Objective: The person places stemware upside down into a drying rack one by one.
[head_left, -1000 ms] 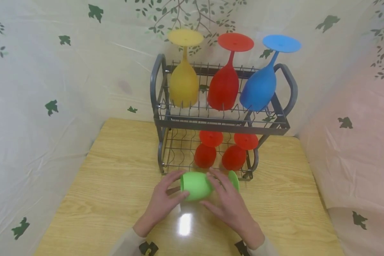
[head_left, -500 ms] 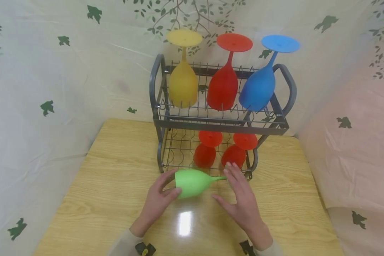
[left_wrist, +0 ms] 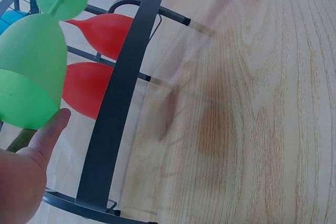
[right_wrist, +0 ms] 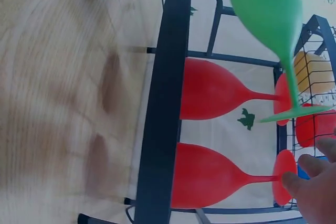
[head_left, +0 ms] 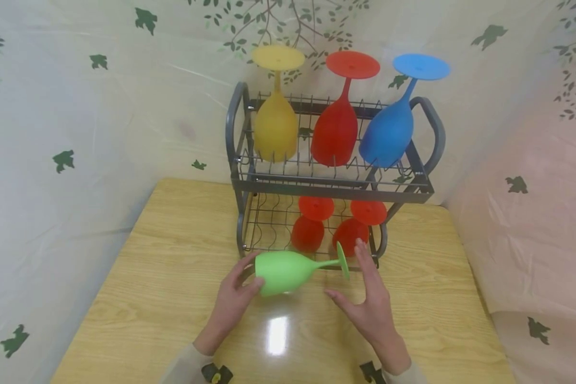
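Observation:
A green plastic wine glass lies sideways in the air in front of the rack, its rim to the left and its foot to the right. My left hand grips it at the rim end, thumb on the near side. In the left wrist view the thumb shows against the lip of the green bowl. My right hand is apart from the glass, just right of its foot, with fingers spread and nothing in them. In the right wrist view those fingers stand near the foot.
A dark two-tier dish rack stands at the back of the wooden table. Upside down on its top tier are a yellow glass, a red glass and a blue glass. Two red glasses sit on the lower tier.
My right hand has let go of the green glass and moved right, its fingers spreading. My left hand has carried the glass a little left and up, so stem and foot now show.

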Tool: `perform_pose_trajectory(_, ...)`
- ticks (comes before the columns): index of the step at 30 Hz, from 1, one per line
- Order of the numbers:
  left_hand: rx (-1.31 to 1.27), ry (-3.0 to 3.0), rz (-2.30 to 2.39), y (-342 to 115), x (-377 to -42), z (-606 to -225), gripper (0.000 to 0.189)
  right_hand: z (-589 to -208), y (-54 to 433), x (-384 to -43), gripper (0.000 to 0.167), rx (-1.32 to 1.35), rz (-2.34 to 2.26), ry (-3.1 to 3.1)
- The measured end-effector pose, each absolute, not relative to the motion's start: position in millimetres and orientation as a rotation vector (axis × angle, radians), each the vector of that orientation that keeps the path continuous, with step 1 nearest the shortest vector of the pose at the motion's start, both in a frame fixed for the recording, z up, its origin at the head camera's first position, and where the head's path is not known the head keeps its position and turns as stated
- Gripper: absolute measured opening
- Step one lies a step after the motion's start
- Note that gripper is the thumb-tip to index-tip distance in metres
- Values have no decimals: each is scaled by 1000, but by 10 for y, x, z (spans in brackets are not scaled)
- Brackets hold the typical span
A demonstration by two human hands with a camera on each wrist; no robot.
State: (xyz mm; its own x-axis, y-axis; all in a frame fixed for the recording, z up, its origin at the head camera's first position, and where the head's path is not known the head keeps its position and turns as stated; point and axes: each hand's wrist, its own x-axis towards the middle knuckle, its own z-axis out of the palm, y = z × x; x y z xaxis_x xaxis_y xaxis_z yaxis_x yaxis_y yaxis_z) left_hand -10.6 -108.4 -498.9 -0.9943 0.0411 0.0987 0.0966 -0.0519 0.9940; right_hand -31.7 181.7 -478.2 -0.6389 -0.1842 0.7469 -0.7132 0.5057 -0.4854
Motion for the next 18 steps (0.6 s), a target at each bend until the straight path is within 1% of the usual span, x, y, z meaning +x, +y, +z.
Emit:
perform_pose_trajectory(3, -155, -2117, -2233, -1094, -105, -4993, 56, -4779, 1816, -283, 101, 650, 1170, -2194)
perform_pose_trajectory(10, -92, -2109, -2229, -1098, -107, -4983, 51, -4799, 1776, -214, 108, 430, 1488, -2371)
perform_pose_trajectory(13, -71, -2127, -2183, -1093, -108, -4989, 49, -4856, 1746, -218, 107, 434, 1619, -2322)
perform_pose_trajectory(18, -81, -2116, -2144, -1071, -107, -5003, 48, -4976, 1681, -226, 100, 481, 1815, -2183)
